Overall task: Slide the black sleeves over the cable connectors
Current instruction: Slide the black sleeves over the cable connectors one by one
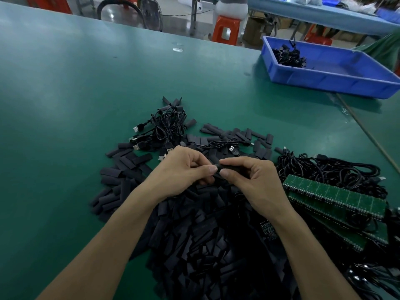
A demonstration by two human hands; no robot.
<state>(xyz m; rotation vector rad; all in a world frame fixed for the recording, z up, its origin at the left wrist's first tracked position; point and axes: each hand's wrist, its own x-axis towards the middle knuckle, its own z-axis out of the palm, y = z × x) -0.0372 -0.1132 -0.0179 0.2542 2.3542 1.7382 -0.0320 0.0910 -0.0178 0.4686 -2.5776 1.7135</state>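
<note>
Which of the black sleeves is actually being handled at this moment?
The sleeve pinched between the left hand and right hand, raised over the pile; every other sleeve lies loose on the green table.

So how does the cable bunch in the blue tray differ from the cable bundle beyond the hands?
The tray bunch sits alone in a far corner of the blue tray; the table bundle lies on the green mat among scattered black sleeves. The table bundle shows bare silver USB plugs; the tray bunch is too distant to tell. Both are tangles of thin black cable.
</note>
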